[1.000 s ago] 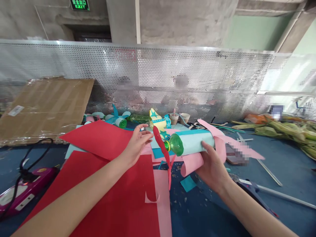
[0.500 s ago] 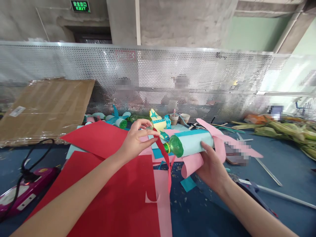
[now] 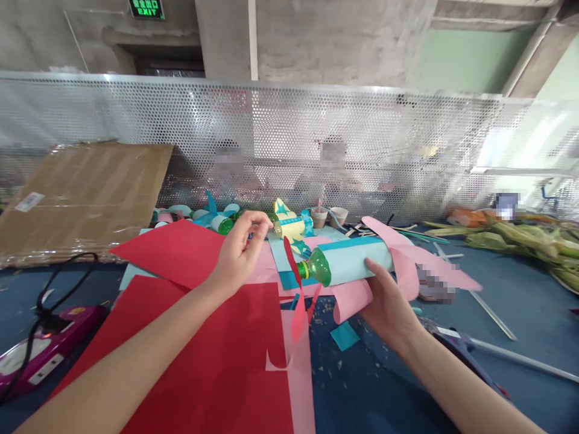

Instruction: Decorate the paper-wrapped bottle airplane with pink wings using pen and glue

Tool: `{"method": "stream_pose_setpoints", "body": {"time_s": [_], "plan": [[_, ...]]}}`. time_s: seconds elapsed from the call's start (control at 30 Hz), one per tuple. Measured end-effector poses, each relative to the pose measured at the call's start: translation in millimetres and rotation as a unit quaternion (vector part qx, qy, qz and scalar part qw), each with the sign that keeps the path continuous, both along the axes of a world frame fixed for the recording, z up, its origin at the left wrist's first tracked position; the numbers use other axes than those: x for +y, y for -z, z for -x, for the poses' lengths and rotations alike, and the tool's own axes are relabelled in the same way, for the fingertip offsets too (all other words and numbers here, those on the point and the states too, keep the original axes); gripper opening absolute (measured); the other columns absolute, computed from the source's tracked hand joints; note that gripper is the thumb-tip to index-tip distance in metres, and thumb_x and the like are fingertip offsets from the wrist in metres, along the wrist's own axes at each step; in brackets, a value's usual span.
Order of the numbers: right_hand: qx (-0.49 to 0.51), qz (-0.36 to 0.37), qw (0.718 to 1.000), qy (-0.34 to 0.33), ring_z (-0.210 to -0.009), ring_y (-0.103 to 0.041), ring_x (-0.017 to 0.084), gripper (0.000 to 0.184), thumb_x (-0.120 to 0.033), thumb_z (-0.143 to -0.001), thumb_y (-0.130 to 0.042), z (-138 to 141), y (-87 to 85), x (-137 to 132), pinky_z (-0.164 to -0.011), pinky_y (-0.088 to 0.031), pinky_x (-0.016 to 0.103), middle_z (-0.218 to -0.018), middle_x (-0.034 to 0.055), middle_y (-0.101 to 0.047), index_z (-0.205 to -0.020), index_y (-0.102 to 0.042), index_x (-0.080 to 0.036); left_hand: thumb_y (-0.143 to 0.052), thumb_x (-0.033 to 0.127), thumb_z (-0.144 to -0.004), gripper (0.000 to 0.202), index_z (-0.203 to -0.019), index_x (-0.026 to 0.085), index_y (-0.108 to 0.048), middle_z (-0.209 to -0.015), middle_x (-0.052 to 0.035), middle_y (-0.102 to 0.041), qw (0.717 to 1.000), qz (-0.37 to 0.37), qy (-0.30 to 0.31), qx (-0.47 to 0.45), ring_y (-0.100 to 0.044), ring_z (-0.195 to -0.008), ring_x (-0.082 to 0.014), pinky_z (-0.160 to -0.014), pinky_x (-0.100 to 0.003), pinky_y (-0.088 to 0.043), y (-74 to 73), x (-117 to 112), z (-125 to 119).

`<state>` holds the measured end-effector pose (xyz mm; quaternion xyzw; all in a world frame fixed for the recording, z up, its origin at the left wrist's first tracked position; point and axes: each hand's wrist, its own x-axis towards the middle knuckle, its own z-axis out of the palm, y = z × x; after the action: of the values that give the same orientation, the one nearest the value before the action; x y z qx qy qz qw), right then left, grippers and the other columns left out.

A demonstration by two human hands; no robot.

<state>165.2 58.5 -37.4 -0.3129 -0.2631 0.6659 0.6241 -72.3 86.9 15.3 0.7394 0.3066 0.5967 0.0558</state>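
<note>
My right hand (image 3: pixel 391 304) grips a toy plane (image 3: pixel 357 260) from below, a green plastic bottle wrapped in light blue paper. Pink paper wings and tail pieces stick out from it. At the bottle's neck, on the left, hangs a red paper propeller (image 3: pixel 297 286) with narrow blades. My left hand (image 3: pixel 246 247) is up to the left of the propeller and apart from it, fingers curled together with nothing visible in them. Beneath my left arm lie red paper sheets (image 3: pixel 217 361), over a pink sheet (image 3: pixel 302 386).
Behind stand a yellow paper-covered bottle plane (image 3: pixel 292 226), a blue and white one (image 3: pixel 217 220) and small cups (image 3: pixel 338 216). A purple power strip (image 3: pixel 54 346) lies left, below cardboard (image 3: pixel 85 199). A glue gun (image 3: pixel 456 346) and corn husks (image 3: pixel 520 235) are on the right.
My left hand has let go of the red propeller and drawn back to the left. The propeller's blades have changed angle. My right hand keeps the plane nearly still.
</note>
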Motion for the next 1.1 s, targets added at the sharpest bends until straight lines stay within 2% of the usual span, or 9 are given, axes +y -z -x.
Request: {"method": "stream_pose_setpoints", "body": {"time_s": [0.23,0.4,0.47,0.57,0.67,0.73,0.83,0.93,1.1], "plan": [[-0.001,0.007,1.0,0.024,-0.103,-0.067,0.025,0.045,-0.032,-0.08,-0.065,0,0.2,0,-0.087,-0.056,0.034,-0.11,0.0041,-0.073,-0.123,-0.06,-0.022,-0.037,0.035,-0.097,0.018,-0.082,0.026,-0.04,-0.074,0.0013,-0.057,0.977,-0.028,-0.078,-0.198,-0.057,-0.069,-0.0138,-0.068,-0.03,-0.051,-10.9,14,21],[0.0,0.027,0.999,0.047,-0.101,-0.068,0.025,0.045,-0.031,-0.078,-0.067,1,-1.2,1,-0.086,-0.057,0.035,-0.104,0.0039,-0.074,-0.121,-0.061,-0.021,-0.038,0.032,-0.094,0.018,-0.076,0.026,-0.035,-0.061,0.0057,-0.053,0.923,-0.027,-0.17,-0.345,-0.056,-0.059,-0.0125,-0.056,-0.025,-0.046,-32.4,30,64],[0.005,0.023,0.999,0.043,-0.102,-0.067,0.025,0.045,-0.031,-0.078,-0.067,2,-2.2,1,-0.087,-0.057,0.035,-0.105,0.0036,-0.074,-0.122,-0.061,-0.021,-0.037,0.035,-0.094,0.024,-0.072,0.026,-0.032,-0.055,0.0064,-0.05,0.913,-0.022,-0.195,-0.357,-0.053,-0.053,-0.0121,-0.053,-0.025,-0.043,-36.4,35,79],[0.02,0.015,0.999,0.021,-0.106,-0.065,0.025,0.045,-0.034,-0.081,-0.064,3,-4.3,-1,-0.09,-0.055,0.036,-0.11,0.0044,-0.072,-0.124,-0.06,-0.02,-0.031,0.04,-0.094,0.034,-0.064,0.024,-0.031,-0.045,0.0062,-0.042,0.918,0.021,-0.218,-0.329,-0.044,-0.041,-0.011,-0.046,-0.024,-0.039,-29.9,41,88],[0.029,0.018,0.999,0.01,-0.111,-0.063,0.025,0.048,-0.038,-0.082,-0.062,2,-5.8,-2,-0.093,-0.054,0.037,-0.114,0.0052,-0.071,-0.126,-0.057,-0.02,-0.062,0.03,-0.075,0.021,-0.07,0.023,-0.043,-0.055,0.0053,-0.053,0.941,0.103,-0.2,-0.255,-0.05,-0.045,-0.0112,-0.046,-0.024,-0.04,-14.3,43,72],[0.027,0.015,0.999,0.016,-0.112,-0.062,0.025,0.049,-0.038,-0.081,-0.063,2,-5.8,-2,-0.093,-0.053,0.037,-0.114,0.0051,-0.071,-0.127,-0.057,-0.021,-0.072,0.021,-0.063,0.028,-0.081,0.022,-0.05,-0.068,0.0046,-0.058,0.953,0.131,-0.183,-0.205,-0.056,-0.056,-0.0117,-0.054,-0.024,-0.044,-5.5,37,51],[0.018,-0.002,1.0,0.022,-0.111,-0.063,0.026,0.048,-0.039,-0.08,-0.063,1,-4.4,-1,-0.093,-0.054,0.037,-0.114,0.0048,-0.071,-0.125,-0.058,-0.021,-0.067,0.027,-0.07,0.011,-0.073,0.021,-0.057,-0.071,0.0021,-0.06,0.967,0.171,-0.137,-0.131,-0.059,-0.067,-0.0135,-0.062,-0.025,-0.047,1.4,18,16],[0.007,-0.012,1.0,0.028,-0.107,-0.065,0.025,0.047,-0.036,-0.08,-0.064,1,-2.1,0,-0.091,-0.055,0.037,-0.111,0.0037,-0.072,-0.125,-0.058,-0.022,-0.063,0.037,-0.076,0.019,-0.066,0.021,-0.062,-0.065,0.0004,-0.063,0.968,0.231,-0.066,-0.072,-0.061,-0.067,-0.0161,-0.063,-0.027,-0.05,4.5,-3,-10],[-0.006,-0.01,0.999,0.037,-0.103,-0.066,0.022,0.046,-0.033,-0.08,-0.066,0,1.0,1,-0.083,-0.058,0.031,-0.108,0.001,-0.073,-0.124,-0.059,-0.023,-0.063,0.039,-0.076,0.019,-0.073,0.022,-0.071,-0.072,-0.003,-0.073,0.946,0.319,0.013,-0.057,-0.069,-0.073,-0.021,-0.065,-0.032,-0.056,12.9,-17,-25]]}}
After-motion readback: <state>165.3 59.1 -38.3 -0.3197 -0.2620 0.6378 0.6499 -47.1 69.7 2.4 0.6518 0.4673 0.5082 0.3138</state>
